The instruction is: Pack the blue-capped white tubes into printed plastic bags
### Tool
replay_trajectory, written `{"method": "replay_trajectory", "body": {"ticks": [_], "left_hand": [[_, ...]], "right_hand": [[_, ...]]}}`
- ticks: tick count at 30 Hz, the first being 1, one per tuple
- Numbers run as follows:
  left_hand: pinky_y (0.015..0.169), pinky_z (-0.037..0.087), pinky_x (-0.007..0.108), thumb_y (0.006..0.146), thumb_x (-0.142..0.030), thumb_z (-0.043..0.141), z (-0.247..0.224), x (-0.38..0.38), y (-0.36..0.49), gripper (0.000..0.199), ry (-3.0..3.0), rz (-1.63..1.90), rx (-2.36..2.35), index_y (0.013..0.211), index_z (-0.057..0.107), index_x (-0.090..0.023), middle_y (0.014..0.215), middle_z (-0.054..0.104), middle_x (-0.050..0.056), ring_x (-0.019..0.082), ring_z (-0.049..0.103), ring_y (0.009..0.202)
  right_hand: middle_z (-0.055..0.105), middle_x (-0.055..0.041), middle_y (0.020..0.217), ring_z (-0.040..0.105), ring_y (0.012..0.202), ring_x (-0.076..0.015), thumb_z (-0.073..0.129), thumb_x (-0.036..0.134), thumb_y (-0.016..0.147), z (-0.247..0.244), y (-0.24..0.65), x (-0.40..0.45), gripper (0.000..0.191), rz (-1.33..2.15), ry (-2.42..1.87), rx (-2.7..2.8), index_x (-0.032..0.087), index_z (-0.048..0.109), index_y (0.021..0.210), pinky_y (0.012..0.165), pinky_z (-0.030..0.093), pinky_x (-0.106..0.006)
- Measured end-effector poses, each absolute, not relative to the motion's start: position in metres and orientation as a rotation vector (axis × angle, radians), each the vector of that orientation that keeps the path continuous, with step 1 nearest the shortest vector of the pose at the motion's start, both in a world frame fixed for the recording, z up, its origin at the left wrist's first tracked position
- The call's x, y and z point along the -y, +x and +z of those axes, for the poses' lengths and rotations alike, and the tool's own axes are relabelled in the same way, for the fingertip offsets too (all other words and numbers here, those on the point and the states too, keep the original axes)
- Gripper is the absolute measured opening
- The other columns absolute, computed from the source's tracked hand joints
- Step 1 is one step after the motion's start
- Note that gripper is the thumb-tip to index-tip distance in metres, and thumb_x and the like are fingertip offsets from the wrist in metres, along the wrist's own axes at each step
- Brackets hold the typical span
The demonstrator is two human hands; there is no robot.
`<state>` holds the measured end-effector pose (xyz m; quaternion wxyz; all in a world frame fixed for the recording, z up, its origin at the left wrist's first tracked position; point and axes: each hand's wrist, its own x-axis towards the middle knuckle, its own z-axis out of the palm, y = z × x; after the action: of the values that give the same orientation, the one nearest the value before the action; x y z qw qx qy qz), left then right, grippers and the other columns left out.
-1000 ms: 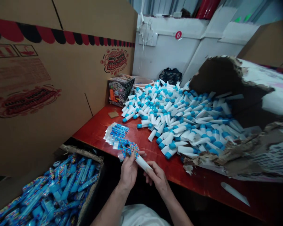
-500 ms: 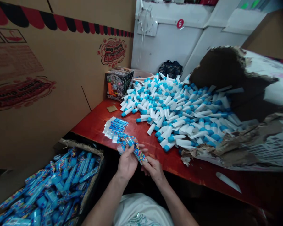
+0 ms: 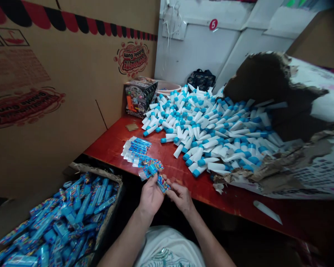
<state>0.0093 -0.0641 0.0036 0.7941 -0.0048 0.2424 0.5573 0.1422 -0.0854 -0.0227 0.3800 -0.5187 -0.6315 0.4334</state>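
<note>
Both hands meet over the table's front edge around one tube in a colourful printed wrapper (image 3: 163,184), its blue cap end pointing up and left. My left hand (image 3: 150,197) is closed round its side, thumb on top. My right hand (image 3: 180,197) pinches the lower right end. Just beyond the hands, flat printed wrappers (image 3: 140,146) with clear ends lie in an overlapping row on the red table (image 3: 105,146). Behind them spreads a big heap of white tubes with blue caps (image 3: 200,128).
At lower left stands an open carton (image 3: 117,178) full of wrapped tubes (image 3: 69,218). A torn white box (image 3: 317,174) lies on its side at right, tubes spilling out. One loose white tube (image 3: 267,212) lies near the front edge. Large cardboard (image 3: 80,85) walls the left.
The wrapped tube has turned slightly in my hands and its blue cap end shows more clearly. My right fingers have shifted along its lower end.
</note>
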Motion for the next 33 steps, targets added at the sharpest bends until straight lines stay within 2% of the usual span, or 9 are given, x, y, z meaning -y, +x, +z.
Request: {"method": "replay_trajectory", "body": {"ticks": [9, 13, 15, 17, 20, 22, 25, 29, 33], "left_hand": [[0.082, 0.052, 0.038, 0.075, -0.012, 0.063, -0.002, 0.078, -0.038, 0.018, 0.095, 1.313, -0.714, 0.092, 0.062, -0.016, 0.086, 0.07, 0.007, 0.022, 0.067, 0.083], [0.084, 0.05, 0.04, 0.064, -0.007, 0.067, 0.004, 0.08, -0.084, 0.033, 0.226, 1.553, -0.926, 0.094, 0.06, -0.019, 0.088, 0.07, 0.004, 0.022, 0.067, 0.083], [0.09, 0.048, 0.041, 0.063, -0.011, 0.068, 0.0, 0.081, -0.114, 0.033, 0.33, 1.713, -1.075, 0.094, 0.06, -0.021, 0.09, 0.069, 0.001, 0.021, 0.066, 0.087], [0.1, 0.04, 0.045, 0.062, -0.014, 0.068, -0.009, 0.081, -0.143, 0.034, 0.417, 1.855, -1.296, 0.093, 0.059, -0.023, 0.1, 0.067, 0.0, 0.022, 0.062, 0.1], [0.111, 0.023, 0.047, 0.06, -0.02, 0.072, -0.027, 0.086, -0.173, 0.054, 0.495, 1.892, -1.746, 0.11, 0.054, -0.029, 0.131, 0.053, -0.002, 0.025, 0.04, 0.13], [0.112, 0.022, 0.045, 0.063, -0.025, 0.073, -0.034, 0.092, -0.176, 0.064, 0.581, 1.82, -1.907, 0.122, 0.049, -0.031, 0.14, 0.044, 0.0, 0.026, 0.033, 0.134], [0.104, 0.033, 0.038, 0.073, -0.031, 0.067, -0.034, 0.099, -0.15, 0.047, 0.782, 1.69, -1.817, 0.119, 0.056, -0.027, 0.125, 0.057, 0.003, 0.024, 0.048, 0.121], [0.075, 0.046, 0.029, 0.076, -0.033, 0.065, -0.023, 0.103, -0.087, 0.021, 0.812, 1.406, -1.387, 0.091, 0.069, -0.019, 0.09, 0.067, 0.007, 0.02, 0.061, 0.084], [0.085, 0.045, 0.03, 0.067, -0.021, 0.074, -0.017, 0.103, -0.026, 0.039, 0.736, 1.256, -1.136, 0.105, 0.068, -0.022, 0.108, 0.067, 0.008, 0.021, 0.062, 0.095]], "right_hand": [[0.048, 0.0031, 0.06, 0.044, 0.056, -0.0095, 0.049, 0.036, 0.091, -0.01, 0.115, 0.074, 0.035, 0.974, -1.228, 1.959, 0.019, 0.052, 0.061, 0.054, 0.031, -0.022], [0.062, -0.0069, 0.098, 0.055, 0.088, -0.0181, 0.041, 0.027, 0.094, -0.007, 0.113, 0.054, 0.024, 0.536, -1.309, 2.11, 0.02, 0.063, 0.103, 0.076, 0.041, -0.029], [0.057, -0.0118, 0.121, 0.051, 0.105, -0.0243, 0.047, 0.028, 0.09, -0.012, 0.113, 0.046, 0.038, 0.239, -1.381, 2.219, 0.021, 0.052, 0.127, 0.087, 0.04, -0.037], [0.053, -0.0137, 0.129, 0.047, 0.112, -0.028, 0.055, 0.032, 0.086, -0.022, 0.113, 0.043, 0.051, 0.062, -1.409, 2.335, 0.02, 0.045, 0.135, 0.091, 0.037, -0.042], [0.054, -0.0127, 0.13, 0.045, 0.116, -0.0281, 0.054, 0.031, 0.086, -0.039, 0.114, 0.05, 0.049, -0.057, -1.37, 2.4, 0.018, 0.047, 0.133, 0.096, 0.031, -0.043], [0.058, -0.0109, 0.126, 0.045, 0.117, -0.0258, 0.05, 0.024, 0.088, -0.049, 0.117, 0.057, 0.04, -0.121, -1.318, 2.364, 0.018, 0.052, 0.128, 0.097, 0.028, -0.042], [0.064, -0.0077, 0.116, 0.048, 0.111, -0.0227, 0.046, 0.015, 0.087, -0.055, 0.124, 0.065, 0.031, -0.153, -1.218, 2.313, 0.019, 0.062, 0.114, 0.096, 0.028, -0.039], [0.066, -0.0064, 0.108, 0.051, 0.103, -0.0205, 0.046, 0.012, 0.085, -0.045, 0.133, 0.066, 0.025, -0.125, -1.283, 2.189, 0.019, 0.065, 0.1, 0.094, 0.029, -0.037], [0.066, -0.0061, 0.1, 0.053, 0.096, -0.0203, 0.047, 0.013, 0.084, -0.026, 0.133, 0.069, 0.019, -0.133, -1.477, 2.1, 0.019, 0.064, 0.093, 0.092, 0.029, -0.038]]}}
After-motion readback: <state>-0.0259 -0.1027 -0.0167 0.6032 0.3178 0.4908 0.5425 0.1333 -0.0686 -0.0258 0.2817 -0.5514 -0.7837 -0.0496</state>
